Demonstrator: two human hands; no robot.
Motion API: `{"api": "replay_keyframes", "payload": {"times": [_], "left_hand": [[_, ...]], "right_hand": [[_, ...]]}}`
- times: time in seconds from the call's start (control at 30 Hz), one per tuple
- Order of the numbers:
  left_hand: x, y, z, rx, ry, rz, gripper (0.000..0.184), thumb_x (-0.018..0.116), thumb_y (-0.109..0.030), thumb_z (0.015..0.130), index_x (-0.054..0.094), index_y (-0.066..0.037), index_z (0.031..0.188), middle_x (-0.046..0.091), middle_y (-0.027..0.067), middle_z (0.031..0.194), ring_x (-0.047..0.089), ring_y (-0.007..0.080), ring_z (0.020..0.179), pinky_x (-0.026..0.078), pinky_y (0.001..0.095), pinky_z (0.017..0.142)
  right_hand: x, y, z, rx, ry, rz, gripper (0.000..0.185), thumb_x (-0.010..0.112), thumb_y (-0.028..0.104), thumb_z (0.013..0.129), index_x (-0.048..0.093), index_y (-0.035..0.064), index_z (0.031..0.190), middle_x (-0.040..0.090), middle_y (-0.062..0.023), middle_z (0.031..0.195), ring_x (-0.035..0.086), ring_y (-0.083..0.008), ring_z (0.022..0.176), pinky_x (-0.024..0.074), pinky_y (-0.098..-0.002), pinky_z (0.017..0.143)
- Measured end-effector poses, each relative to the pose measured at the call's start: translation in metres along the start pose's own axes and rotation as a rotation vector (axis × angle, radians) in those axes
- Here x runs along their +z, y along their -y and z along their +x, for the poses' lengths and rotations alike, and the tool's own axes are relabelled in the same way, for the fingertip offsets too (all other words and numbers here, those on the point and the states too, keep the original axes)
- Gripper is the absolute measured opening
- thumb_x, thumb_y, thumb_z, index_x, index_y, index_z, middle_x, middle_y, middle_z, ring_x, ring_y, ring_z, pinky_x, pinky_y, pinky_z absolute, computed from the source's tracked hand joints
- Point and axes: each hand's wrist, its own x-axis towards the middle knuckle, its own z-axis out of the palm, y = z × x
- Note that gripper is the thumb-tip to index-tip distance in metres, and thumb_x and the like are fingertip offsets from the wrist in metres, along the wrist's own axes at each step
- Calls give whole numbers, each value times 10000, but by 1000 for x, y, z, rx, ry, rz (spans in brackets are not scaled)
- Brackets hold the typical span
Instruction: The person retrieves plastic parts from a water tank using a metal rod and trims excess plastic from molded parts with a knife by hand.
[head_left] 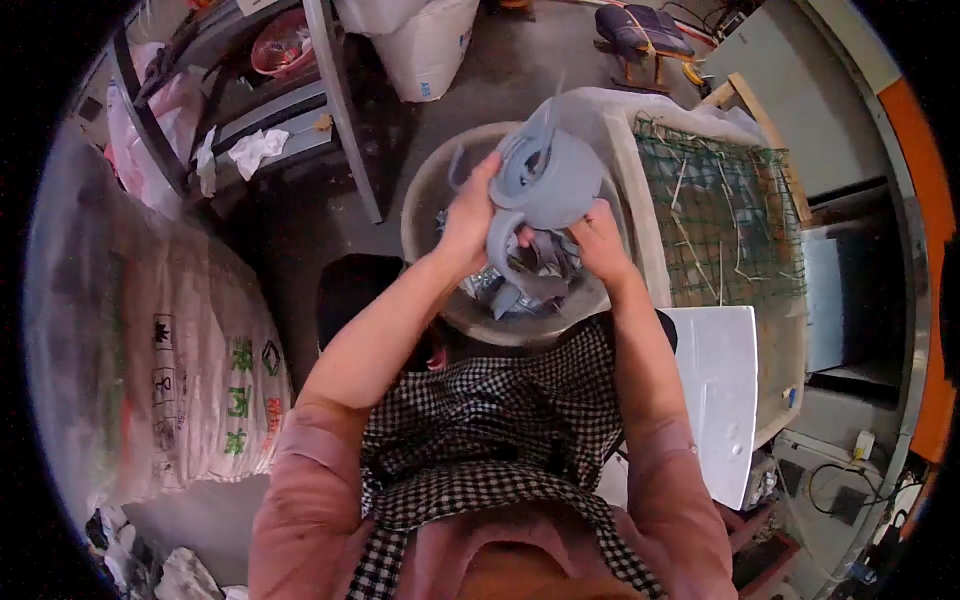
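Both of my hands hold a grey-blue jug tilted over a round tub. It has a round opening, a curved loop handle and a pointed part sticking up at the far side. My left hand grips it near the opening and handle. My right hand closes on its lower right side, with some fingertips hidden beneath it. Grey scraps and crumpled silvery pieces lie in the tub, partly covered by the jug and hands.
A mesh-topped trough stands to the right, with a white panel at its near end. Large woven sacks fill the left. A metal-framed rack stands behind, beside a white sack. A small padded stool is farther back.
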Motion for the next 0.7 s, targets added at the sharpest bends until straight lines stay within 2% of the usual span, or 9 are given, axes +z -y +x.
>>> {"api": "replay_keyframes", "payload": {"times": [0.03,0.07,0.13,0.17,0.23,0.4,0.47,0.53,0.7], "left_hand": [[-3,-1,2,-3,28,12,419,307,-385,910,465,-20,1042,572,94,727,528,168,433,447,263,350],[-3,0,1,0,26,11,419,307,-385,910,465,-20,1042,572,94,727,528,168,433,447,263,350],[-2,2,-1,44,31,52,425,320,-392,905,479,-14,1018,570,94,711,530,175,434,447,264,349],[-3,3,-2,35,49,25,428,330,-396,902,492,-11,996,572,94,702,530,179,433,447,265,349],[-8,8,3,40,105,65,425,333,-406,899,493,-30,1018,580,91,736,536,181,462,441,277,369],[-4,15,0,4,187,150,413,317,-402,904,480,-53,1053,581,91,745,526,189,460,421,290,373],[1,14,-3,34,169,99,419,353,-398,895,504,-8,915,561,89,641,520,173,419,434,271,358],[2,14,-2,22,133,115,416,344,-391,898,504,-8,908,559,86,633,516,170,413,430,268,356],[6,3,-4,41,72,137,407,323,-369,901,514,-9,886,550,75,606,502,155,397,415,257,340]], "right_hand": [[-5,5,1,176,224,64,249,481,129,741,546,-30,921,576,-194,685,570,-345,647,415,-384,573],[-4,3,0,174,226,64,249,481,129,741,546,-30,921,576,-194,685,570,-345,647,415,-384,573],[-1,-2,-4,96,-136,347,252,479,135,763,549,-23,946,591,-181,704,593,-310,669,438,-342,608],[0,-4,-3,98,-136,345,252,479,135,763,549,-23,946,591,-181,704,593,-310,669,438,-342,608],[2,-4,0,-33,-185,22,234,521,133,747,570,3,936,613,-153,768,610,-275,730,452,-318,651],[20,6,-5,-239,-266,-138,261,608,128,681,597,66,934,619,-122,849,597,-300,807,459,-335,707],[18,5,-7,-276,-293,-156,282,637,129,658,604,86,934,618,-118,866,591,-309,821,460,-345,729],[12,4,-10,-243,-112,-374,374,646,165,700,562,71,1052,548,-142,1059,496,-317,1017,368,-397,889],[27,-6,-6,-365,-123,-454,340,632,153,681,575,75,1006,564,-145,1009,504,-337,994,385,-413,859]]}}
